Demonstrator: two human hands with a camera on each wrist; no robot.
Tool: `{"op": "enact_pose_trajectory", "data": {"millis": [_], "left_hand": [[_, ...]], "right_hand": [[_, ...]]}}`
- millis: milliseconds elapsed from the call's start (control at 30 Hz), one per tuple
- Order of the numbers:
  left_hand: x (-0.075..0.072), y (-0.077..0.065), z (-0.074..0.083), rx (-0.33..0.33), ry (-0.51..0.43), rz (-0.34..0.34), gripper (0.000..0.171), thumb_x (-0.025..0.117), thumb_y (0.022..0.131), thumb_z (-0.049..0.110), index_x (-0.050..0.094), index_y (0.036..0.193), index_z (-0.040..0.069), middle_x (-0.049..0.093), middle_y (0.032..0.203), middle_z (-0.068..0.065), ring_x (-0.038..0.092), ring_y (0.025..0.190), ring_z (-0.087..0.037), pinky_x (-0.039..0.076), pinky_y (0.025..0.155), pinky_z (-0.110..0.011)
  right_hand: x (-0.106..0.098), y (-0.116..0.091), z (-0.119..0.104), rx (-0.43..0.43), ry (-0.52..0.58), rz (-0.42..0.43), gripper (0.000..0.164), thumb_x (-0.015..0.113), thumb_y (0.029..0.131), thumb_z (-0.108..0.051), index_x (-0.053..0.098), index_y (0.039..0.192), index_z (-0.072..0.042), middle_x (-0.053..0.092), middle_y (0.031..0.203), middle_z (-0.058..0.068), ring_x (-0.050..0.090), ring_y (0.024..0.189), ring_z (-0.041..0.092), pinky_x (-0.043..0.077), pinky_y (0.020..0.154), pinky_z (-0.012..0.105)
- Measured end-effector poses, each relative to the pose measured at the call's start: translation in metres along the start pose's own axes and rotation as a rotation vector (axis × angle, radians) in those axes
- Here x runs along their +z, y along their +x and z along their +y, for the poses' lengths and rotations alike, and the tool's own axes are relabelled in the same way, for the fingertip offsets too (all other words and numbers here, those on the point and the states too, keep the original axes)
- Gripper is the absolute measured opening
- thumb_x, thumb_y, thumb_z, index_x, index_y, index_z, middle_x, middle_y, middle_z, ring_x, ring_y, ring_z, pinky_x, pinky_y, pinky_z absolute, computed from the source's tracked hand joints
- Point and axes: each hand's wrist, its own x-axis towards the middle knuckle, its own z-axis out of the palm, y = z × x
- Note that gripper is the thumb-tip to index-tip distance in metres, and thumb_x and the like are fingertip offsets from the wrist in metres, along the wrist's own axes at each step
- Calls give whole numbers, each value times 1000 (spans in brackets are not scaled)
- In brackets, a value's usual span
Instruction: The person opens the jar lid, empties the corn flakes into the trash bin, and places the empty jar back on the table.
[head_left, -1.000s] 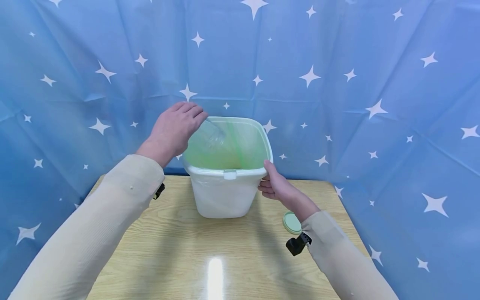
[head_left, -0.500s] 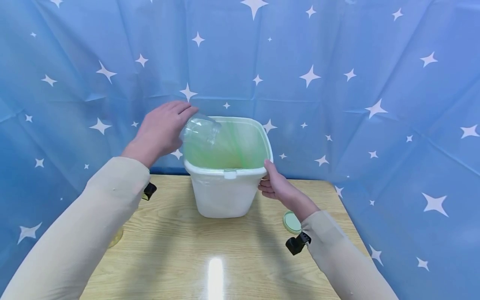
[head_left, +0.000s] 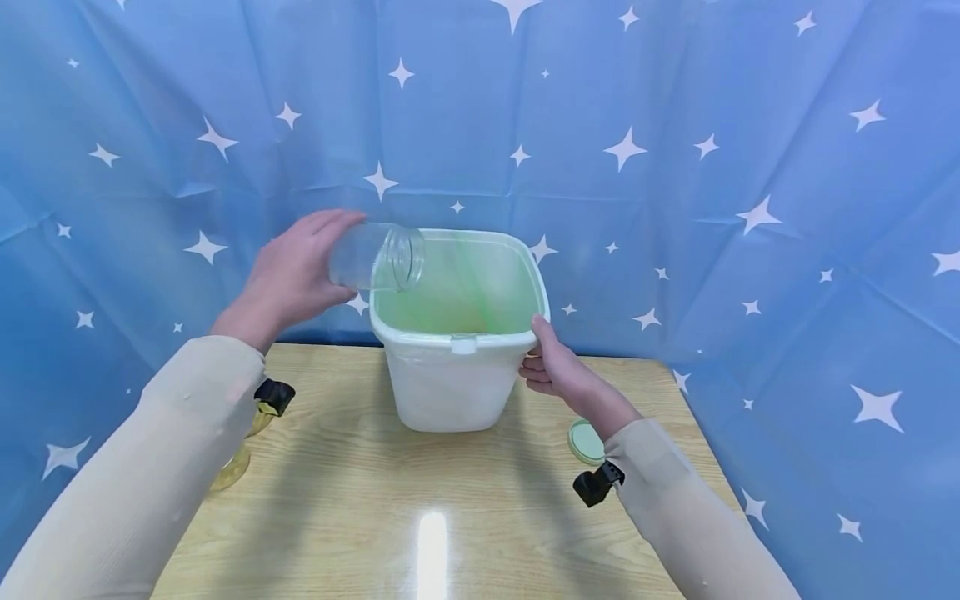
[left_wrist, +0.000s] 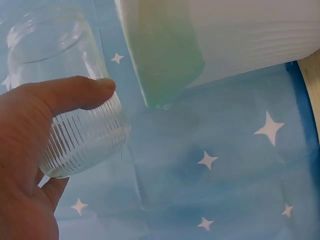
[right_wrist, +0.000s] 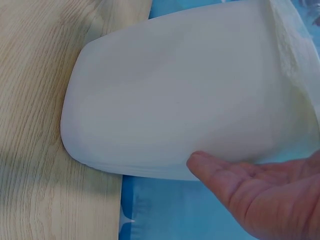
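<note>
wooden table fills the near ground, with a bright glare streak on its near middle. on its left edge, partly hidden by the left sleeve, sits a yellowish glass object that cannot be made out fully. on the right, just beside the right sleeve, lies a small round pale green lid, flat on the wood. farther in, the right hand rests against the right side of the white bin, thumb up at the rim and fingers laid loosely along the wall. the bin stands upright at the far middle of the table, lined with a green bag. the left hand grips a clear ribbed glass jar by its base, fingers and thumb curled round it, holding it tipped on its side in the air at the bin's left rim, with its open mouth facing right over the opening. behind everything hangs a blue cloth with white stars.
</note>
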Motion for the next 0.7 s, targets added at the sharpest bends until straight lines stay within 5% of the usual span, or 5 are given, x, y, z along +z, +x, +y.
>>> {"op": "enact_pose_trajectory", "data": {"millis": [367,700], "left_hand": [[9,-17,-14,-119,-200,72,98,88,66,22,37,150,18,41,154,-10,37,141,-38,26,115,-60],[32,-44,-31,-265,-368,152,93,88,69,29,40,147,16,51,142,-16,49,123,-39,42,95,-61]], "right_hand": [[-3,-1,-2,-7,15,-6,89,9,96,-68,17,152,0,28,154,30,35,142,40,36,115,48],[-1,0,0,-1,16,-11,90,9,96,-69,18,152,1,28,154,30,35,142,40,35,115,48]]}}
